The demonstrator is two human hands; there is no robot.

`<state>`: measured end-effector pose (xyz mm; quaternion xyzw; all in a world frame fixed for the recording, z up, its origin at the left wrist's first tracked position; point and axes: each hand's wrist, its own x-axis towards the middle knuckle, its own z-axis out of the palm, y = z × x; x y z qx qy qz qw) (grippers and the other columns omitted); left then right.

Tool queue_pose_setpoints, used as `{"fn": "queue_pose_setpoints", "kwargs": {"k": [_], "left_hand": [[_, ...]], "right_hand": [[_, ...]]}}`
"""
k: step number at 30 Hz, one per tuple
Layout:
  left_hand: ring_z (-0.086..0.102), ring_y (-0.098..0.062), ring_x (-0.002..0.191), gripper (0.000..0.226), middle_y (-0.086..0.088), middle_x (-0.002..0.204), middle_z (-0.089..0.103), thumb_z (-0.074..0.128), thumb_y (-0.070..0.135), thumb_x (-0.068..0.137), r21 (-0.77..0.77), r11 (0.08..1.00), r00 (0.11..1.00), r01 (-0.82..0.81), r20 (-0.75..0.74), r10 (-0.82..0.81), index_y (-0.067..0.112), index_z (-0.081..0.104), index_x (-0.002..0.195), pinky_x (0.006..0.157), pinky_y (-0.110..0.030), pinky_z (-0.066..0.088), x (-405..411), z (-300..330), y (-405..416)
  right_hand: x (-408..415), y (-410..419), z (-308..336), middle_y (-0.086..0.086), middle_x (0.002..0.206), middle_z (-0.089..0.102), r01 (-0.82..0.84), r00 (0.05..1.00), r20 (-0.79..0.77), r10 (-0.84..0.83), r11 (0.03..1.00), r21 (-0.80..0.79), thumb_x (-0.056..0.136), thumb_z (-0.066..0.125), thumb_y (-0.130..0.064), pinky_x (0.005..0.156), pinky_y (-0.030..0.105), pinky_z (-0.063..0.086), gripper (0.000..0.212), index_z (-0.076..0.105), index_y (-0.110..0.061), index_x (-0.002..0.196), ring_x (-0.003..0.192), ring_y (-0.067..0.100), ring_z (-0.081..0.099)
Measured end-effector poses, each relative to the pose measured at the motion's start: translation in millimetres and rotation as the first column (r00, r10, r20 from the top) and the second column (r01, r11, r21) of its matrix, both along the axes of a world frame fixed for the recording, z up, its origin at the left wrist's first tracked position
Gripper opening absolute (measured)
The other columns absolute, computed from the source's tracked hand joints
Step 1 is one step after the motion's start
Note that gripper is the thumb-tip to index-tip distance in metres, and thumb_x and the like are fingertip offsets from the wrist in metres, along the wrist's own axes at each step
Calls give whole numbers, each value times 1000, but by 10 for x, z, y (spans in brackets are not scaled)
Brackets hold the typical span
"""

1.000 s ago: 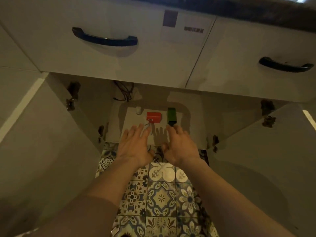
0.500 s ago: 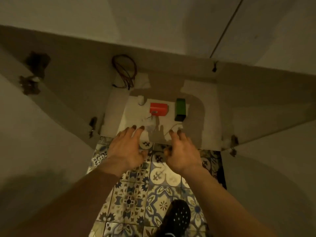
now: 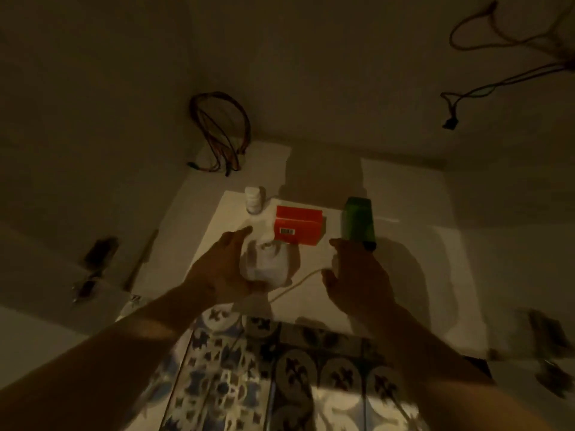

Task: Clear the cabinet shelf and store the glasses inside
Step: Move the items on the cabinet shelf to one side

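Note:
On the white cabinet shelf [image 3: 404, 259] stand a small white bottle [image 3: 253, 199], a red box [image 3: 297, 227] and a green box [image 3: 357, 223]. My left hand [image 3: 217, 269] curls around a white charger [image 3: 264, 264] in front of the red box; its white cable [image 3: 295, 286] trails toward my right hand. My right hand [image 3: 357, 275] is open with fingers spread, its fingertips just short of the green box's base. No glasses are in view.
A coil of dark red wires [image 3: 221, 135] hangs at the cabinet's back left, and another cable [image 3: 466, 98] at the upper right. Door hinges [image 3: 96, 259] sit on the left side, more hinges [image 3: 547, 334] on the right. Patterned floor tiles [image 3: 280, 384] lie below.
The view has dropped and closed in on the cabinet interior. Both hands reached onto the shelf; my left hand closed around the white charger, my right moved up to the green box.

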<state>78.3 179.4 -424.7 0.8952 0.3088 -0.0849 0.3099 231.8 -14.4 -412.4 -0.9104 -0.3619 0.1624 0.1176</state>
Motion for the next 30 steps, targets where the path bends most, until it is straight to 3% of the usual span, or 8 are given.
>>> {"fn": "queue_pose_setpoints", "kwargs": {"k": [3, 4, 7, 11, 16, 23, 27, 30], "left_hand": [[42, -11, 130, 118, 17, 140, 37, 96, 38, 54, -134, 985, 978, 109, 193, -82, 29, 27, 148, 96, -5, 32, 281, -353, 218], [47, -4, 123, 112, 27, 134, 40, 98, 40, 50, -162, 977, 965, 141, 242, -99, 37, 33, 141, 92, -4, 35, 357, -424, 271], [59, 5, 104, 80, 27, 116, 60, 94, 50, 50, -98, 965, 914, 243, 356, -194, 43, 52, 118, 87, -21, 49, 452, -592, 373], [64, -3, 97, 61, 19, 107, 66, 90, 48, 60, -55, 960, 854, 273, 474, -216, 36, 59, 111, 82, -33, 54, 300, -680, 498], [65, -2, 96, 62, 20, 105, 67, 90, 51, 58, -23, 992, 889, 123, 447, -100, 40, 61, 112, 80, -34, 56, 19, -423, 1051], [64, -13, 104, 66, 1, 113, 67, 97, 25, 57, 47, 999, 915, -15, 403, -6, 22, 66, 115, 94, -36, 51, 199, -220, 2030], [59, 15, 94, 64, 6, 111, 63, 90, 1, 65, -114, 993, 940, -12, 337, 50, 20, 60, 118, 82, -11, 48, 260, -317, 2441], [61, 6, 96, 76, -3, 112, 63, 83, -16, 65, -165, 984, 924, -69, 361, 125, -2, 51, 132, 75, -6, 47, 299, -422, 2625]], "right_hand": [[305, 431, -321, 5, 135, 53, 4, 995, 96, -12, 997, 81, 94, 65, -34, 94, 37, 52, 56, 40, -20, 143, 118, 22, 57], [419, 560, -404, 6, 135, 54, 4, 993, 118, -17, 994, 110, 92, 68, -29, 96, 37, 50, 57, 42, -20, 142, 119, 23, 57], [676, 877, -616, 9, 140, 52, -21, 991, 135, 3, 991, 133, 82, 77, -20, 103, 44, 46, 72, 42, -19, 145, 126, 28, 53], [764, 1118, -855, 5, 146, 48, -99, 984, 151, 90, 993, 57, 79, 83, -32, 105, 42, 42, 86, 36, -25, 151, 131, 25, 49], [773, 1133, -885, 4, 144, 49, -124, 976, 175, 127, 992, -26, 81, 78, -49, 107, 36, 43, 82, 39, -24, 148, 128, 20, 53], [402, 1148, -719, -11, 116, 54, -308, 940, 149, 306, 951, -6, 80, 62, -70, 96, 31, 51, 62, 53, -32, 127, 101, 5, 56], [138, 1366, -744, -16, 115, 52, -358, 926, 136, 352, 933, 24, 82, 66, -64, 88, 21, 45, 53, 49, -40, 125, 94, -1, 50], [-32, 1569, -772, -15, 119, 56, -334, 942, 34, 333, 934, 129, 78, 73, -60, 92, 25, 48, 57, 52, -40, 127, 99, 1, 54]]}}
